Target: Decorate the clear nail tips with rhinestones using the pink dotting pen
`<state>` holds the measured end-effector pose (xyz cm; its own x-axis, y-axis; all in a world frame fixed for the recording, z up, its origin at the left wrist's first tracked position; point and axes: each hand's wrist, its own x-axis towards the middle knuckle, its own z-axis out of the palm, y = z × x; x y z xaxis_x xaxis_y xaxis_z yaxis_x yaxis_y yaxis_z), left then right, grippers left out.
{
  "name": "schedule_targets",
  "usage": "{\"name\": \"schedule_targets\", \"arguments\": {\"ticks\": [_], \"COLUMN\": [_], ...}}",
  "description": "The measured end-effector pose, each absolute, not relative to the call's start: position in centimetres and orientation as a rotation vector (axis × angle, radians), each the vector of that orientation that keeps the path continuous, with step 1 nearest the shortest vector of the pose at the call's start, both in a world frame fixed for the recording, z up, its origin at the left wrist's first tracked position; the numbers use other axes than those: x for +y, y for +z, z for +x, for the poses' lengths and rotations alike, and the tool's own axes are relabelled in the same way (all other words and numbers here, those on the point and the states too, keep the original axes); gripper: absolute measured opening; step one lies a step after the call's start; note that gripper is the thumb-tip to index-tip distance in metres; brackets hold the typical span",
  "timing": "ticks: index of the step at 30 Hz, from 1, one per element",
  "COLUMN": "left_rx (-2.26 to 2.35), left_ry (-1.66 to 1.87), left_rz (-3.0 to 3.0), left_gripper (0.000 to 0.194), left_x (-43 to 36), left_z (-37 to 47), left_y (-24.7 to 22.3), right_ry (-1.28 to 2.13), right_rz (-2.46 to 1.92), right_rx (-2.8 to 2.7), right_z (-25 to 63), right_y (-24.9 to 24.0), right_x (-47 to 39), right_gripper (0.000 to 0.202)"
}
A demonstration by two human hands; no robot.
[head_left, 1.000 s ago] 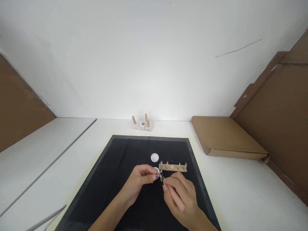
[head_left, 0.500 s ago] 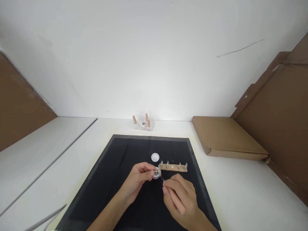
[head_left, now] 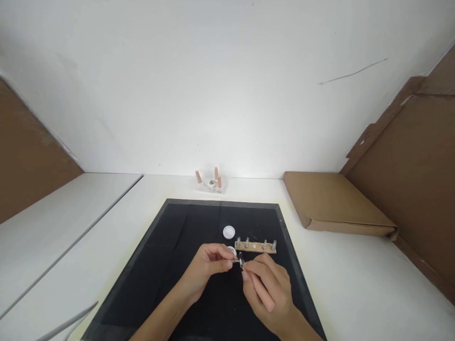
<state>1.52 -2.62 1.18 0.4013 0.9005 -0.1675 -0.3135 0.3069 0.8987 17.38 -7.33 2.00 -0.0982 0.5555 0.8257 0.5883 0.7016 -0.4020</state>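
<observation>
My left hand (head_left: 209, 265) pinches a tiny item, too small to name, between thumb and forefinger. In my right hand (head_left: 268, 293) is a pink-handled brush (head_left: 264, 294), its dark tip end pointing up and left, close to my left fingertips. A small clear, shiny piece (head_left: 241, 259) is at that tip. Behind my left fingertips sits a small white round pot (head_left: 232, 251), partly covered by them. A white round lid (head_left: 229, 232) lies just beyond it. To the right of the pot, a cardboard strip (head_left: 259, 247) carries several clear upright nail-like pieces.
A black mat (head_left: 199, 222) lies under everything near my hands. At the back, a clear holder (head_left: 212, 189) bears several pink-capped items. A flat cardboard box (head_left: 341, 201) is at the right, and a grey pointed object (head_left: 76, 317) at the lower left.
My left fingers have come out of the pot and slightly nearer to me. The clear piece at the brush tip has moved away from the pot, down and to the right.
</observation>
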Motion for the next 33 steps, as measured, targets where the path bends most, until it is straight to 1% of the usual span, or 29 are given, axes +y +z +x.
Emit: {"name": "schedule_targets", "arguments": {"ticks": [14, 23, 33], "left_rx": [0.802, 0.815, 0.783], "left_ry": [1.018, 0.973, 0.951], "left_rz": [0.846, 0.924, 0.945], "left_gripper": [0.014, 0.013, 0.012], "left_x": [-2.46, -2.47, -2.68], "left_z": [1.65, 1.50, 1.51], "left_y": [1.65, 1.37, 1.09], "right_ry": [-0.029, -0.066, -0.063], "right_rz": [-0.909, -0.903, -0.929], "right_rx": [-1.810, -1.754, -1.780], "right_z": [17.42, 17.58, 17.40], "right_y": [1.90, 1.88, 1.72], "right_x": [-7.42, -7.53, -7.28], "right_gripper": [0.014, 0.016, 0.013]}}
